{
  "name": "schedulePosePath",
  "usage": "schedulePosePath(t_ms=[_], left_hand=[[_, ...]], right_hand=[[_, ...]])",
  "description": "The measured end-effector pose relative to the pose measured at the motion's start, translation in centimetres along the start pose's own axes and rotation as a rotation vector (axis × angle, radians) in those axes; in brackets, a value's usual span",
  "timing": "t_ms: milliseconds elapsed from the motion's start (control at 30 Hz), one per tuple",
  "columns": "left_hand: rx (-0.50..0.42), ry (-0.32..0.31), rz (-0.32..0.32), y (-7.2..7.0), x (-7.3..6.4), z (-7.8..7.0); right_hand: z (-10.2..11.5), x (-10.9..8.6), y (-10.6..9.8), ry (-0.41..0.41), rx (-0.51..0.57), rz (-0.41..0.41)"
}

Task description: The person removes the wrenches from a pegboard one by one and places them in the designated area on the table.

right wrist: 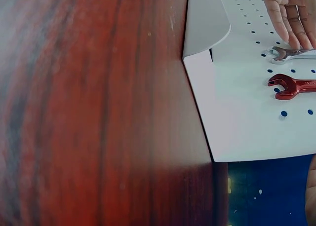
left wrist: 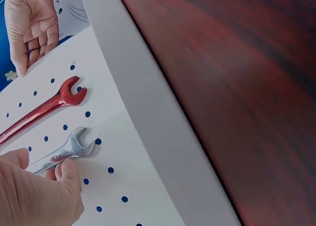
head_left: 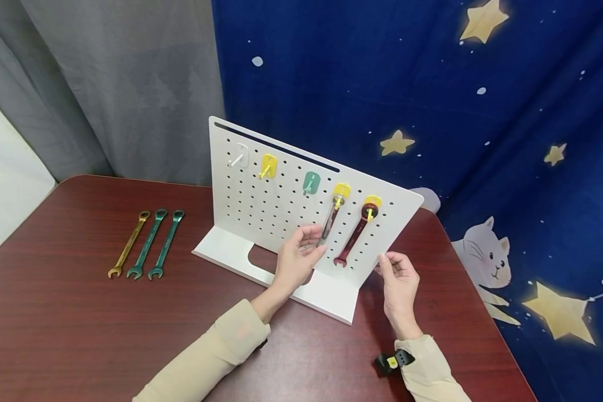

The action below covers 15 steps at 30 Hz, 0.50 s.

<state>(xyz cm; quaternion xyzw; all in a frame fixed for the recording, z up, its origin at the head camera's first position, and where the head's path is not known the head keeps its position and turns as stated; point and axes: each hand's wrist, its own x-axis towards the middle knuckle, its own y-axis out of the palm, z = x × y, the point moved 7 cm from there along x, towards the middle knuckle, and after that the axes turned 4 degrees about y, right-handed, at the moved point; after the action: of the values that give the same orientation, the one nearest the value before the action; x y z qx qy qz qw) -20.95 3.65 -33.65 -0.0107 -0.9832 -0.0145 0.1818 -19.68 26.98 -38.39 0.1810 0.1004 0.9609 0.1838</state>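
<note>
My left hand (head_left: 295, 258) is at the lower end of a silver wrench (left wrist: 74, 146), its thumb on one side and curled fingers on the other. That wrench hangs by its ring end from a yellow hook (head_left: 341, 191) on a white pegboard (head_left: 253, 209). Beside it, a red wrench (head_left: 350, 244) hangs from another yellow hook (head_left: 373, 201), its open end downward. My right hand (head_left: 401, 282) holds the pegboard's right edge between thumb and curled fingers; in the right wrist view only a sliver of it shows.
A gold wrench (head_left: 129, 244) and two green wrenches (head_left: 147, 244) (head_left: 167, 244) lie side by side on the dark red table (head_left: 70, 312), left of the pegboard. A white hook (head_left: 241, 155), a yellow hook (head_left: 268, 166) and a green hook (head_left: 311, 182) hold nothing. Curtains hang behind.
</note>
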Motion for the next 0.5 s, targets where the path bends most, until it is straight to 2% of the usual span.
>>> schedulePosePath(t_ms=[233,500], left_hand=[[0.022,0.024,-0.038,0.7,0.7,3.5],[0.049,0.032,-0.04,1.2,0.8,3.6]], right_hand=[[0.1,0.1,0.1,-0.001,0.0,0.001],[0.0,0.0,0.0,0.008,-0.011,-0.007]])
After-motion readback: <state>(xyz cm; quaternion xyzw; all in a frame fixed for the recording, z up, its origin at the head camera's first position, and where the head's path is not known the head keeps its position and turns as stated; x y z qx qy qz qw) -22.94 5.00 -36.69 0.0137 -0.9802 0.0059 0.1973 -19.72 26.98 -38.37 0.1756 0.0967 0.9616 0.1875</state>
